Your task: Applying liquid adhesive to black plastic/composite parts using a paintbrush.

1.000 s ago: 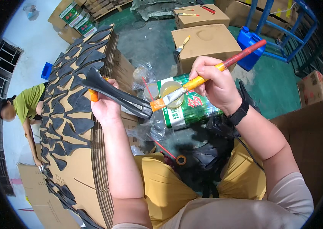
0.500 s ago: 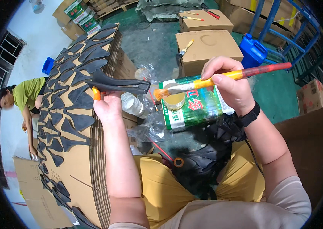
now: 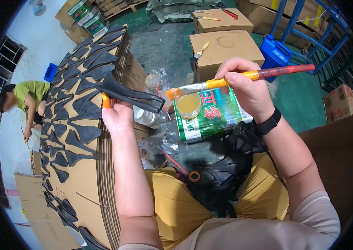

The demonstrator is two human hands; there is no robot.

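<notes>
Brushing looks like the step in hand: left hand (image 3: 119,116) grasps one black moulded piece (image 3: 132,95) beside the cardboard stack (image 3: 85,185); right hand (image 3: 249,89) pinches one brush (image 3: 251,75), bristles at the piece's end — contact unclear. Next move likely calls for a steady piece, light bristle pressure. Counts: one cup (image 3: 189,106), one green tin (image 3: 222,113) beneath; stack's black pieces (image 3: 85,136) — too many, overlapping.

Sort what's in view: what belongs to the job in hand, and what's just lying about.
In use, judging by position:
- black piece in the left hand
- brush in the right hand
- cup of yellowish liquid
- green tin under it

Apparently just lying about:
- blue jug
- tape roll
- spare brush on a cardboard box
</notes>
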